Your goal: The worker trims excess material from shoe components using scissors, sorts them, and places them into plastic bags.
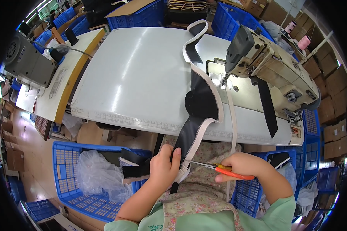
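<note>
My left hand (164, 166) is closed around the near end of a long black fabric piece (201, 96) edged with cream trim. From there the piece runs up over the table edge and across the white tabletop in curves, widening beside the sewing machine. In my right hand (247, 166) are scissors (235, 174) with orange handles. Their blades point left and meet the cream trim just beside my left fingers; whether they are closed on it I cannot tell. A loose cream tape (234, 115) hangs from the machine's needle area down past my right hand.
A sewing machine (272, 73) stands on the right of the white table (131, 77), with a black strip (266, 109) hanging from it. Blue baskets (65, 169) flank my lap, the left one holding clear plastic and black pieces. Another machine (29, 61) sits far left. Pink thread spools (304, 42) stand behind.
</note>
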`<state>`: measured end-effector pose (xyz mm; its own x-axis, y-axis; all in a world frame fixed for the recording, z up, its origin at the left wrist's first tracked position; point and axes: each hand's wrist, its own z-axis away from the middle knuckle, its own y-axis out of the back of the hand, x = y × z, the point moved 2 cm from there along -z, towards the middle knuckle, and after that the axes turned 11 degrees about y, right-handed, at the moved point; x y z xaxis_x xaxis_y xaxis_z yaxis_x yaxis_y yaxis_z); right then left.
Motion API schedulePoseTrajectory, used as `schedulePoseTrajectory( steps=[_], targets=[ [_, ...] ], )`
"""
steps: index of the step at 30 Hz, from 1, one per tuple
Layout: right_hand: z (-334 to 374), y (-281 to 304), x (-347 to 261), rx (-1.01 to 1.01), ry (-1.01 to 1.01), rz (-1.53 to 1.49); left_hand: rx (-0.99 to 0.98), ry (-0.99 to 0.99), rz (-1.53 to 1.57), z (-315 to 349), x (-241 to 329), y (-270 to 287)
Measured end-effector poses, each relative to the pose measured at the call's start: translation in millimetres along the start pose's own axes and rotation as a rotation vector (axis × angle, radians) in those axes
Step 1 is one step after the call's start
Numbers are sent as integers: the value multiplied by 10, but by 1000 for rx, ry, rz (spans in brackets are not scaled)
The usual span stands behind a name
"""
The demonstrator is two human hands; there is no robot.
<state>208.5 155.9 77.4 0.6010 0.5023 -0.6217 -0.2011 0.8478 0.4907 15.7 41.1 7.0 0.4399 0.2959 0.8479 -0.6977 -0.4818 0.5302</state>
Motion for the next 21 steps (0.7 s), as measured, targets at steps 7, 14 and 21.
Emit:
schedulePoseTrajectory(
  steps=[7, 14, 21],
  targets=[
    [109, 116, 97, -80, -66, 40, 6, 42, 29, -28, -32, 70],
    [-146, 856, -251, 769, 98, -26, 65, 183, 222, 213, -265, 378],
    [-1504, 1247, -179, 1014, 222, 5, 45, 213, 217, 635, -311, 542]
  ],
)
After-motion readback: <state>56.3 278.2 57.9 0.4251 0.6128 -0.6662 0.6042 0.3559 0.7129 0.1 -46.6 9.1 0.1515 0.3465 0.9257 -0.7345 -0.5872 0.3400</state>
